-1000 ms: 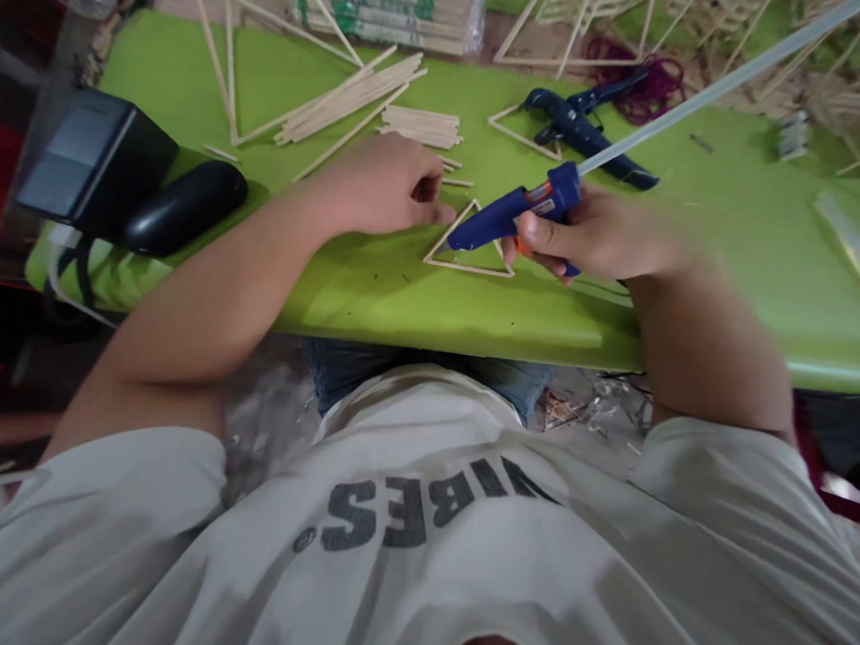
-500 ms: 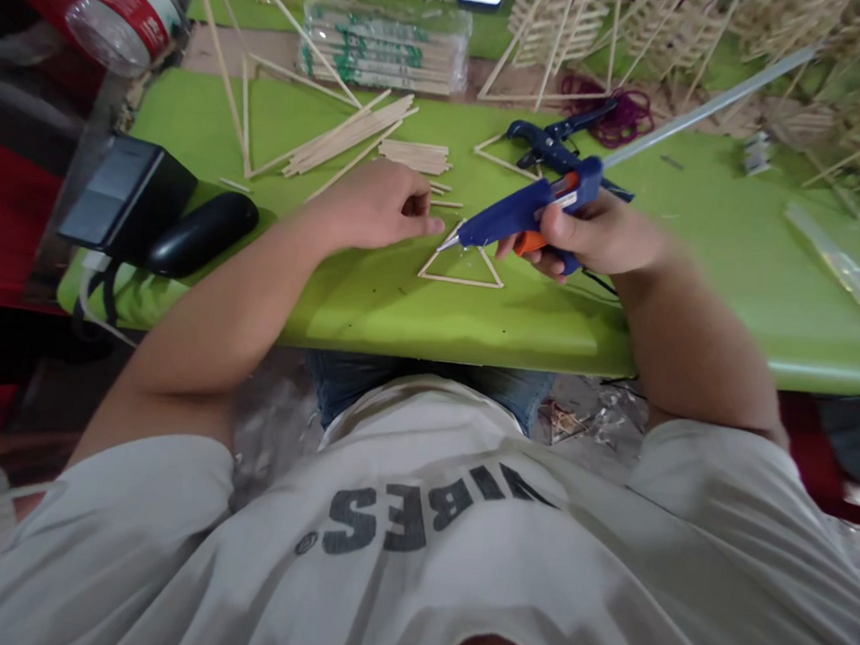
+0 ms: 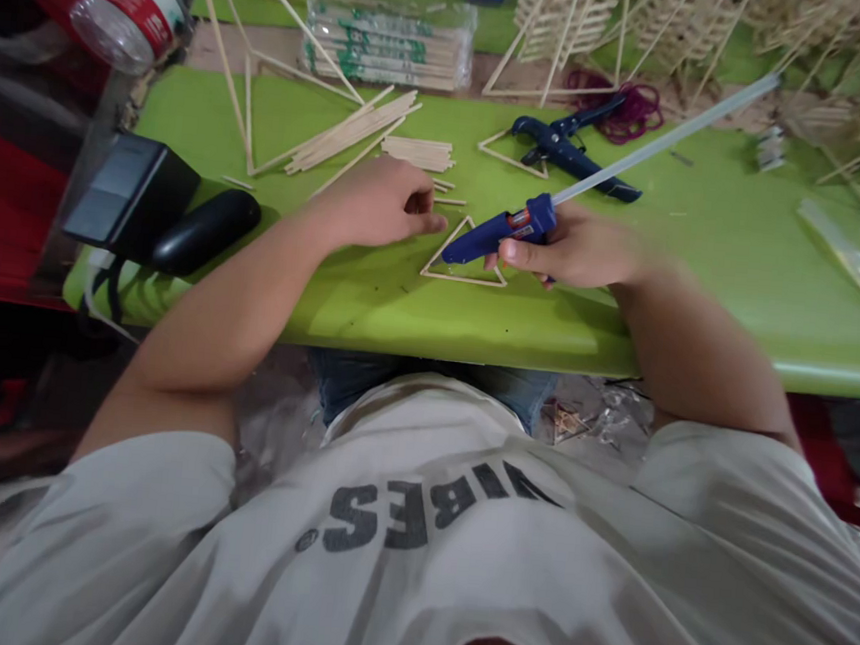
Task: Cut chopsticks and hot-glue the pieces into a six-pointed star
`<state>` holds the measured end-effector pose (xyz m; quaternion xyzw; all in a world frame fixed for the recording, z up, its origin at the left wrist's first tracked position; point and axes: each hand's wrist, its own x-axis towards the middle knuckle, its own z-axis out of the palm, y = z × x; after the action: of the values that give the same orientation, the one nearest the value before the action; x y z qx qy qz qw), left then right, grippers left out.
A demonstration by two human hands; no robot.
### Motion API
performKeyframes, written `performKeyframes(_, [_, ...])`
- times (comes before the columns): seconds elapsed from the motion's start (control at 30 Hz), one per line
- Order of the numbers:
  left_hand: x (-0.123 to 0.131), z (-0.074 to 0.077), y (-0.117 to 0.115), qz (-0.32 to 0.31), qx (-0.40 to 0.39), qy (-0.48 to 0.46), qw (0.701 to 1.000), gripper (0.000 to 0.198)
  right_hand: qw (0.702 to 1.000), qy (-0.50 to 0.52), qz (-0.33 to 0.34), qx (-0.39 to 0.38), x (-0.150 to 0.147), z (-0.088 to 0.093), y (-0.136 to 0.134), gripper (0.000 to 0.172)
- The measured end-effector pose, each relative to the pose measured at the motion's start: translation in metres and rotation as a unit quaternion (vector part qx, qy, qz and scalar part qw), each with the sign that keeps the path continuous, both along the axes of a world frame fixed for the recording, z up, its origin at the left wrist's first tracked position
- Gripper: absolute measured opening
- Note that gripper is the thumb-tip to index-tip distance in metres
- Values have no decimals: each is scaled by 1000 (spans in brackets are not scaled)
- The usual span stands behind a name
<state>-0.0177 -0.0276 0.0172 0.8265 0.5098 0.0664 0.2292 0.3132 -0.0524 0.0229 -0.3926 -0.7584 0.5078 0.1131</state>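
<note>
My right hand (image 3: 587, 248) is wrapped round a blue glue gun (image 3: 492, 238), with a long translucent glue stick (image 3: 664, 140) jutting from its back. The gun's nose points down and left over a small triangle of thin wooden sticks (image 3: 460, 280), near its left side. The nozzle tip is hard to make out. My left hand (image 3: 384, 200) rests on the table just left of the triangle's top corner. Its thumb and fingers are curled together, and anything between them is hidden. Behind it lie a short bundle of sticks (image 3: 417, 153) and a few loose ones.
A dark blue cutter (image 3: 562, 145) lies beside another stick frame (image 3: 497, 154) and purple string (image 3: 633, 114). Longer sticks (image 3: 352, 133), a bagged stick pack (image 3: 386, 43) and a bottle (image 3: 133, 15) are at left. Stick structures (image 3: 566, 18) line the back; black devices (image 3: 208, 233) stand left.
The glue gun has moved left and down, nearer the front of the triangle, and its nose has dipped. My left hand has stayed almost still.
</note>
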Motion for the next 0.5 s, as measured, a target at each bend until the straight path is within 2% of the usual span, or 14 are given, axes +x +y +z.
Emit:
performKeyframes(0.13, [-1, 0, -1, -4, -6, -3, 1000, 35, 999, -31, 11, 9, 9, -4, 6, 71])
performKeyframes(0.37, [-3, -8, 3, 5, -1, -12, 1000, 31, 996, -61, 58, -4, 13, 4, 10, 65])
performKeyframes(0.5, [-5, -12, 4, 7, 10, -37, 999, 31, 999, -31, 20, 6, 24, 6, 16, 59])
